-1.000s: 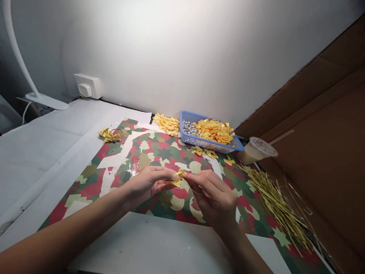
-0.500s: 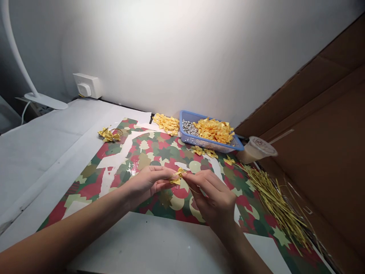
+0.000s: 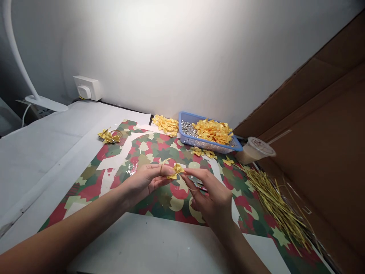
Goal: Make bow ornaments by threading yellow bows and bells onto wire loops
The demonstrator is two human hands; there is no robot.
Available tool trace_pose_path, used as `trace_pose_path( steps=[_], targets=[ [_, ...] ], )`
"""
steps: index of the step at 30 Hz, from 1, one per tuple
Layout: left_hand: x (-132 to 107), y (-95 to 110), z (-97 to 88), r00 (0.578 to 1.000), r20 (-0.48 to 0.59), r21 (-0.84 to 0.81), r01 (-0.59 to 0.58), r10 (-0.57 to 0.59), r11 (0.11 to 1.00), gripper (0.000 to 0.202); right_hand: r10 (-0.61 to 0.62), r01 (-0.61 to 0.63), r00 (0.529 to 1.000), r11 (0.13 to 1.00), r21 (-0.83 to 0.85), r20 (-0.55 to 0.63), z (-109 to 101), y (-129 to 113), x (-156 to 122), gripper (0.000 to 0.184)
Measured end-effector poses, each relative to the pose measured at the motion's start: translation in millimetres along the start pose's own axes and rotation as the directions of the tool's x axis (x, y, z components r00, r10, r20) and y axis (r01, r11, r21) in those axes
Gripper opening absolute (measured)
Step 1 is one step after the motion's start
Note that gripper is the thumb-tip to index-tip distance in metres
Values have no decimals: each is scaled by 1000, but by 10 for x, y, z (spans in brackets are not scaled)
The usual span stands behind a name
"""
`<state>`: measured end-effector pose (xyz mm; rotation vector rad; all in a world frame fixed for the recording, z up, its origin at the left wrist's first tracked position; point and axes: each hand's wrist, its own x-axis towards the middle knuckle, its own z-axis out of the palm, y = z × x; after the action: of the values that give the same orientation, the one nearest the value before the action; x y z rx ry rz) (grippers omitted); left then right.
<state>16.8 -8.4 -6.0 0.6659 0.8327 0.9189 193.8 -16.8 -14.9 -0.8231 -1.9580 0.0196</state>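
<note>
My left hand (image 3: 149, 178) pinches a small yellow ribbon bow (image 3: 178, 170) between thumb and fingers, above the middle of the patterned sheet. A thin gold tie (image 3: 162, 165) curves up in a loop over my left thumb. Close by on the right, my right hand (image 3: 215, 196) has its thumb and forefinger closed on an end of the gold tie at the bow's edge. Behind those fingers shows part of a shiny tool (image 3: 201, 187), mostly hidden; its kind I cannot make out.
A blue basket (image 3: 209, 145) at the wall holds yellow bows and silvery small pieces. More bows (image 3: 165, 125) lie left of it. A lidded cup (image 3: 255, 150) and a bundle of gold ties (image 3: 275, 201) are at right. Tied bows (image 3: 108, 136) lie at left, near a lamp (image 3: 45, 102).
The bow has turned in my left fingers, and the gold tie now loops upward over the thumb. Part of a shiny tool has come into sight behind my right fingers.
</note>
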Motion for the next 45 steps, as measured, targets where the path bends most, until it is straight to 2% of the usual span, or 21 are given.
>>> trace_pose_path(
  steps=[4, 11, 15, 27, 31, 35, 39, 42, 45],
  targets=[
    [-3, 20, 1, 1000, 4, -8, -14, 14, 1000, 7, -13, 13, 1000, 1000, 4, -5, 10, 21, 0, 15],
    [-6, 12, 17, 1000, 6, -25, 5, -5, 1000, 9, 61, -61, 998, 998, -3, -10, 30, 17, -33, 16],
    [-12, 17, 25, 1000, -11, -30, 14, -15, 999, 9, 99, -98, 995, 994, 46, -21, 50, 10, -55, 18],
    [-36, -21, 40, 998, 40, -22, 55, -54, 998, 9, 48, -44, 997, 997, 67, -64, 108, -33, -75, 20],
    [-40, -16, 36, 999, 7, -33, 54, -54, 998, 10, 54, -46, 996, 994, 100, -77, 127, -28, -72, 19],
    [-15, -14, 10, 1000, -14, -20, 23, -23, 1000, 11, 117, -106, 992, 978, 179, -48, 141, -13, -70, 19],
    [29, -3, -12, 992, -124, 10, 5, -3, 1000, 17, 196, -191, 981, 958, 212, -5, 133, 0, -54, 19],
    [48, 6, -16, 967, -233, 130, -74, 103, 989, 22, 205, -193, 978, 955, 224, -33, 121, 9, -38, 22],
    [41, 6, -4, 936, -279, 242, -146, 213, 959, 23, 160, -143, 984, 969, 201, -71, 137, 24, -31, 19]
  ],
)
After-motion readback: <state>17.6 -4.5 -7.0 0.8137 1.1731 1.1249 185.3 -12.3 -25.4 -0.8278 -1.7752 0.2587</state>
